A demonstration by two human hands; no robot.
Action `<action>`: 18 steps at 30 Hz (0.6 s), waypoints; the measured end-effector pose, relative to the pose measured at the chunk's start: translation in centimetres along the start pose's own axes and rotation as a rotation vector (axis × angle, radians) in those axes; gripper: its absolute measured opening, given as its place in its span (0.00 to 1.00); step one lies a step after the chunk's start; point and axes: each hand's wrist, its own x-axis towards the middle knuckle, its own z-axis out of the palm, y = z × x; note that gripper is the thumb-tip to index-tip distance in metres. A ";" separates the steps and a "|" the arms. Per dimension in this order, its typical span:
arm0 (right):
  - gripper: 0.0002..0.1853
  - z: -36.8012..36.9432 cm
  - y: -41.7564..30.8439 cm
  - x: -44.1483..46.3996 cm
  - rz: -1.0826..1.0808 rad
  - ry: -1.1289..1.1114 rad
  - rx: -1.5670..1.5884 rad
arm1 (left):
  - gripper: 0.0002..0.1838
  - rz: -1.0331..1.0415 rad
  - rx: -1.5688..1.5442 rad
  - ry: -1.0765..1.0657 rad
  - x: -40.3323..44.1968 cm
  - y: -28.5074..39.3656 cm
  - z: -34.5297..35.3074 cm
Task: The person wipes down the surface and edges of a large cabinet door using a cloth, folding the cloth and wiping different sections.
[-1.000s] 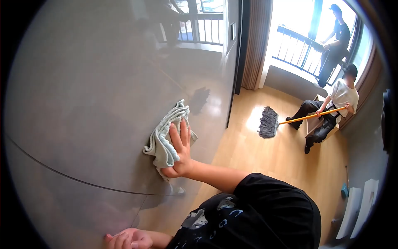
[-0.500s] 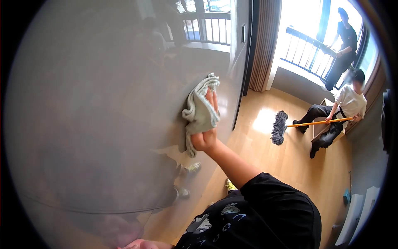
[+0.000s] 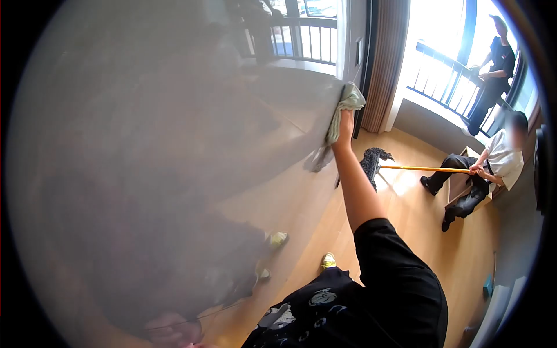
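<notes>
- Panel (image 3: 145, 156): glossy, fills L of view.
- Seated person (image 3: 502, 159): holds mop (image 3: 415, 169) two-handed, prob. to steady it.
- Cloth (image 3: 350, 100): at panel's far edge, bunched btwn R hand (image 3: 346, 120) & panel, prob. so pressure pins it there.
- R hand: clamped on cloth, outstretched as edge is far; fingers mostly hidden.
- L hand (image 3: 198, 345): sliver at bottom; can't tell grip.

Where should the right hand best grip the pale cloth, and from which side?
Probably by the bunched upper folds of the pale cloth, coming from the side away from the glossy panel, palm toward it. The folds gather there, giving the right hand something to hold; the other side lies against or very near the panel, leaving little way in.
</notes>
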 end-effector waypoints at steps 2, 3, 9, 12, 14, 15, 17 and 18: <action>0.17 -1.4 -2.1 -1.0 0.236 0.060 0.215 | 0.13 0.069 -0.010 -0.088 2.4 0.9 -2.9; 0.19 -2.1 0.3 -0.3 0.270 0.078 0.277 | 0.13 0.059 -0.002 -0.090 2.5 1.0 -2.8; 0.26 -2.0 0.6 -6.9 0.360 0.090 0.426 | 0.12 0.057 0.019 -0.140 3.7 1.0 -2.5; 0.28 -0.2 -3.4 -14.9 0.178 0.068 0.072 | 0.12 0.121 0.019 -0.207 4.1 0.7 -3.8; 0.27 1.0 -7.8 -20.0 0.056 -0.011 -0.198 | 0.08 0.127 0.055 -0.250 2.4 0.3 -4.7; 0.28 1.3 -9.2 -22.1 0.011 -0.128 -0.291 | 0.07 0.120 0.024 -0.232 1.0 -0.2 -4.8; 0.30 3.0 -14.3 -25.7 -0.093 -0.234 -0.344 | 0.07 0.120 -0.037 -0.197 0.4 -0.6 -5.0; 0.30 3.3 -15.0 -27.3 -0.130 -0.279 -0.345 | 0.07 0.110 -0.045 -0.191 0.1 -0.7 -5.0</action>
